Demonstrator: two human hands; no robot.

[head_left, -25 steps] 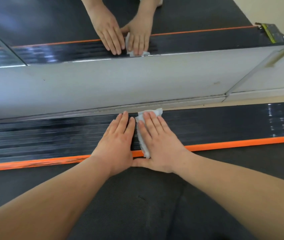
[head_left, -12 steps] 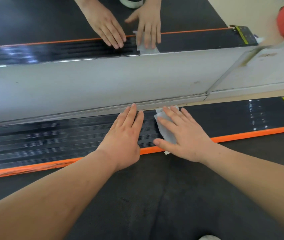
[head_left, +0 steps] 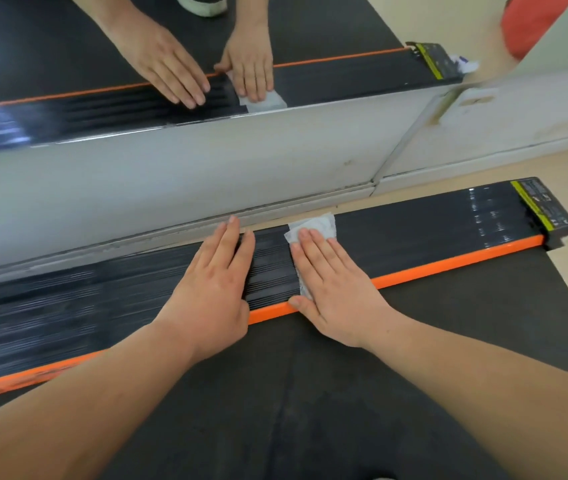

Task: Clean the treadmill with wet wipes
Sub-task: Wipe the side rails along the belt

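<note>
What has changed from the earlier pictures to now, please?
The right hand slid the wet wipe rightward along the ribbed side rail, away from the left hand. Both hands stayed flat, the wipe under the right hand, the left hand on the rail.

Bare forearms (head_left: 102, 393), bare left hand (head_left: 213, 289), bare right hand (head_left: 336, 289)

One camera looks forward and down from the person's head. It sits close over the treadmill (head_left: 414, 237), facing a mirror (head_left: 68, 46).
</note>
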